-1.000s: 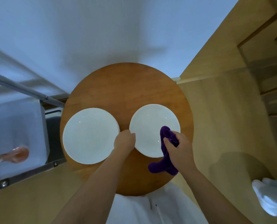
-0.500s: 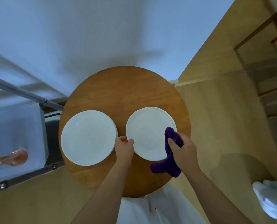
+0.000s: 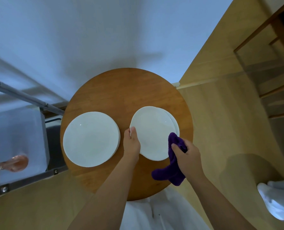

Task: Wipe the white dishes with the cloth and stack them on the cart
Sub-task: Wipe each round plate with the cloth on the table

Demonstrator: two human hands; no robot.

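Note:
Two stacks of white plates sit on a round wooden table (image 3: 121, 90). The left stack (image 3: 90, 138) lies flat. On the right, my left hand (image 3: 131, 144) grips the left rim of the top plate (image 3: 152, 130), raised and tilted off the plates under it (image 3: 175, 125). My right hand (image 3: 186, 156) holds a purple cloth (image 3: 172, 170) against that plate's right rim, and the cloth's tail hangs down toward the table's near edge.
A metal-framed cart (image 3: 26, 100) stands left of the table, with a pale shelf holding a copper-coloured object (image 3: 16, 163). Wooden floor lies to the right, with wooden furniture (image 3: 270, 80) at the far right. White cloth-like items (image 3: 277, 200) sit at the lower right.
My left hand has taken the right stack's top plate by its rim and lifted it, showing the plates beneath. The cloth hand has stayed at the plate's right edge.

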